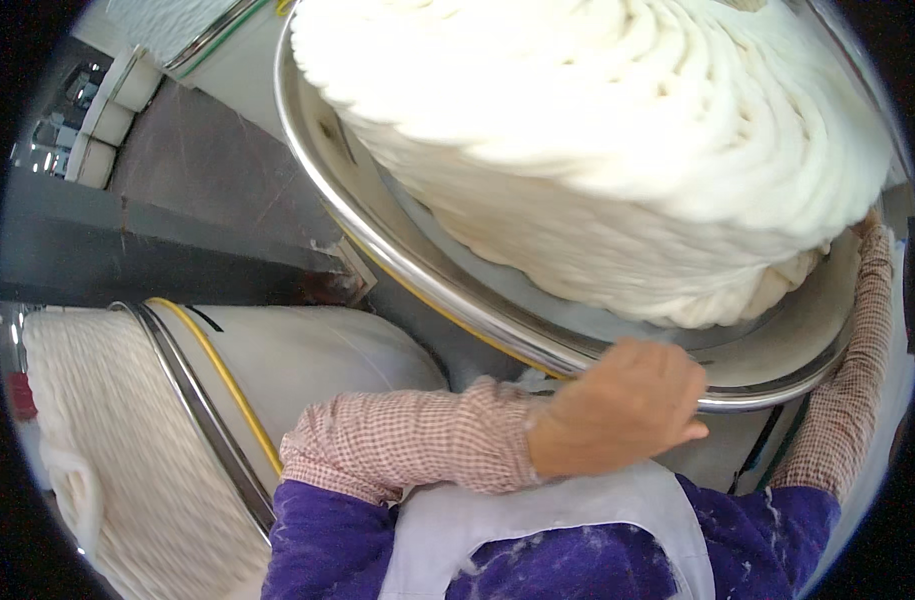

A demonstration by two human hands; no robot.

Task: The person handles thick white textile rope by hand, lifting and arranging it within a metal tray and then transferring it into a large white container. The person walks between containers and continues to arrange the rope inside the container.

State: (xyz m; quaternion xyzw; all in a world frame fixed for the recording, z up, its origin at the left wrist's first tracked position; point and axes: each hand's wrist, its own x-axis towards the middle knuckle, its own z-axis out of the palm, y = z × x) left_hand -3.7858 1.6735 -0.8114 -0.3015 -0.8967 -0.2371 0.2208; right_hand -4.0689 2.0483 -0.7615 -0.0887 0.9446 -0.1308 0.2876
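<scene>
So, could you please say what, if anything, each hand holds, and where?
The left hand grips a pale round can by its silvery metal rim; the right hand, mostly hidden, cannot be judged.

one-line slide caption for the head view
Left hand at the rim of a drum of coiled white fibre, right hand at its right side.

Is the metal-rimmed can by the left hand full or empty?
Full: coiled white fibre stands heaped inside the can, covering most of its opening.
</scene>
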